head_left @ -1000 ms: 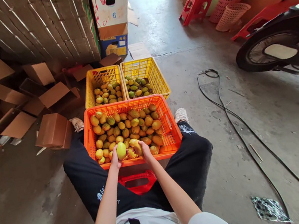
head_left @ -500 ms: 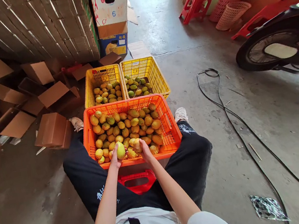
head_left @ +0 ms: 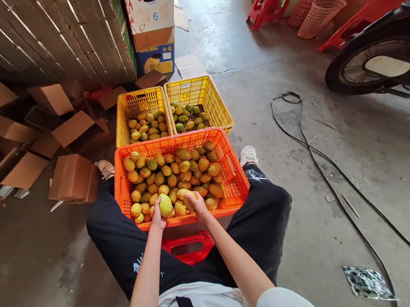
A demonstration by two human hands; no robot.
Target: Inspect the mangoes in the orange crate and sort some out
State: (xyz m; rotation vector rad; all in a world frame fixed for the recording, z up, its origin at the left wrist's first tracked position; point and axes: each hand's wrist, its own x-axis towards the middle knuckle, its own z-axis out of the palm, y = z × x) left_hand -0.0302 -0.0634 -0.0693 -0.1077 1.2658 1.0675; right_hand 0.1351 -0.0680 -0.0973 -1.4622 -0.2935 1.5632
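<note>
I sit with an orange crate (head_left: 238, 179) between my knees, filled with several yellow and green fruits (head_left: 187, 166). My left hand (head_left: 158, 217) holds a pale yellow-green fruit (head_left: 165, 204) up at the crate's near edge. My right hand (head_left: 198, 204) grips a darker yellow fruit (head_left: 188, 200) just beside it, over the pile. Behind the orange crate stand two yellow crates side by side: the left yellow crate (head_left: 122, 120) holds yellowish fruits, the right yellow crate (head_left: 216, 105) holds mostly greener ones.
Loose cardboard boxes (head_left: 72, 178) lie on the floor to the left, with stacked flat cartons (head_left: 54, 37) behind. A black cable (head_left: 308, 152) runs across the concrete at right. A scooter wheel (head_left: 381, 66), red stools (head_left: 270, 2) and pink baskets (head_left: 317, 16) stand at the back right.
My right hand has turned and shifted slightly with its fruit, lifting it a little off the pile. The left hand and its fruit stay almost still.
</note>
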